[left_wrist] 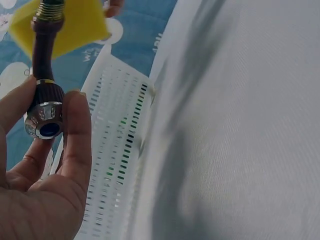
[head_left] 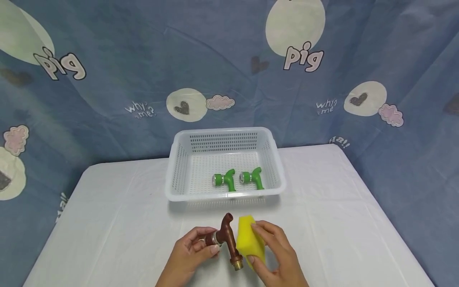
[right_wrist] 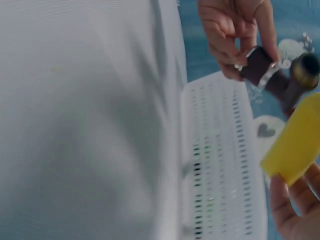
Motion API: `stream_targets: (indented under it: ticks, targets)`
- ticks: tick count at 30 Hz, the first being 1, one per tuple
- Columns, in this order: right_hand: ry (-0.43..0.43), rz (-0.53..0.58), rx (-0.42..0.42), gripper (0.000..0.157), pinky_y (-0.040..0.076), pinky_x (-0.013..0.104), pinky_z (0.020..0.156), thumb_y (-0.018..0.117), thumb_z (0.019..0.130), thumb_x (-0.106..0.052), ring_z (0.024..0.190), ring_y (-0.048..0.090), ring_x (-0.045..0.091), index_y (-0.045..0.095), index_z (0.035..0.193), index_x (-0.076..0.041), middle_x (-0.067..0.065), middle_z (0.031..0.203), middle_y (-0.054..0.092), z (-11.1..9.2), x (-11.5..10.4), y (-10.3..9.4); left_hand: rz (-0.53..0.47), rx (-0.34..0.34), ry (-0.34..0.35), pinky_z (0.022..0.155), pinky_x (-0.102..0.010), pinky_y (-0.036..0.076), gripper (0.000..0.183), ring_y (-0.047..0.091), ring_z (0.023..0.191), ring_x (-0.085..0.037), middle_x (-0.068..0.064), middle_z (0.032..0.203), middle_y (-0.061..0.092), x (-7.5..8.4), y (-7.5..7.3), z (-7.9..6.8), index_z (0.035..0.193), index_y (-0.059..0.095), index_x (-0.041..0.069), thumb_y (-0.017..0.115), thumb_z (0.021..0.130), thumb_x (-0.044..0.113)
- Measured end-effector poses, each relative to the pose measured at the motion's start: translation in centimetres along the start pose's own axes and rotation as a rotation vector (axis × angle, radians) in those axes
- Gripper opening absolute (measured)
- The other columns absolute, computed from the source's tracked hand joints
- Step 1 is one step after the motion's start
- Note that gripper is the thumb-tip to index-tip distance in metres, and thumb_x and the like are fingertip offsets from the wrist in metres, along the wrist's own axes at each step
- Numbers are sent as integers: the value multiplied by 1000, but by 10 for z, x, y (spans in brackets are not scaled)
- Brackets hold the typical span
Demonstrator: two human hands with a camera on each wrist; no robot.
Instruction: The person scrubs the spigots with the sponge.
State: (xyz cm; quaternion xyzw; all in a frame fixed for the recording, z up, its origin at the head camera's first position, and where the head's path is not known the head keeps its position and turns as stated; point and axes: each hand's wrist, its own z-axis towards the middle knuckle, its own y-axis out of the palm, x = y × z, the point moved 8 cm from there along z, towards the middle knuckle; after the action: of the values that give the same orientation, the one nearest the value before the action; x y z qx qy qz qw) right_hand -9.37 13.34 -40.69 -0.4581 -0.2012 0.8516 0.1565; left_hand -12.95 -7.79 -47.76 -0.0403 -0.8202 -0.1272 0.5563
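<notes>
Fingers [head_left: 201,230] and thumb of the left hand [head_left: 191,249] are curled around the knob end of a brown faucet [head_left: 227,235], which is held up in front of a white plastic basket [head_left: 222,195]. Its curved tip is pointed away from the person, while its threaded brass end [head_left: 236,264] is turned toward the person and to the right. In the left wrist view, a chrome cap [left_wrist: 46,119] is seen on the knob, close between the fingers.

A yellow sponge [head_left: 247,239] is pinched by the right hand [head_left: 281,255], with the thumb set at its near end and the fingers laid along its right side. The sponge is held just beside the faucet, on its right — whether the two are touching cannot be told.

Inside the basket, toward its near right part, two green faucets are laid side by side and apart: the left one [head_left: 229,179] and the right one [head_left: 256,178], both with their silver-capped knobs turned to the left. The basket is set at the far side of a white-covered table [head_left: 107,223], before a blue printed cloth [head_left: 215,59].
</notes>
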Motion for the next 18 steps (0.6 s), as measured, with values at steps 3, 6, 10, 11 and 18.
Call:
stream_targets:
  ticks: [3, 6, 10, 11, 18]
  targets:
    - [-102, -95, 9, 54, 42, 20, 87, 74, 85, -26, 114, 45, 20, 56, 135, -15, 8, 133, 47, 6, -15, 0, 112, 54, 12, 68, -27, 56, 52, 60, 72, -16, -14, 96, 62, 2, -1, -2, 119, 60, 6, 84, 76, 23]
    - [-201, -222, 19, 45, 42, 25, 84, 66, 90, -37, 109, 43, 22, 60, 131, -19, 8, 126, 50, 13, -27, 3, 218, 84, 29, 64, -23, 54, 52, 57, 68, -15, -10, 91, 62, 4, 0, -4, 116, 63, 12, 86, 72, 29]
    - [-238, -363, 7, 43, 45, 34, 82, 63, 87, -35, 103, 45, 23, 62, 129, -24, 8, 120, 52, 20, -30, 10, 328, 93, 119, 71, -26, 57, 49, 62, 78, -18, -6, 102, 61, 12, 4, -7, 111, 64, 16, 86, 71, 34]
    - [-229, -390, -5, 45, 44, 35, 81, 64, 85, -34, 102, 45, 22, 62, 129, -25, 7, 119, 52, 20, -29, 12, 353, 99, 144, 72, -26, 57, 48, 62, 80, -18, -5, 104, 60, 14, 4, -7, 109, 64, 18, 86, 71, 35]
    - [-157, -482, -134, 51, 41, 31, 77, 70, 75, -33, 100, 44, 14, 64, 125, -33, -1, 116, 51, 5, -17, 20, 427, 168, 207, 69, -25, 56, 40, 60, 78, -16, 1, 100, 59, 18, -5, -9, 104, 67, 24, 87, 70, 33]
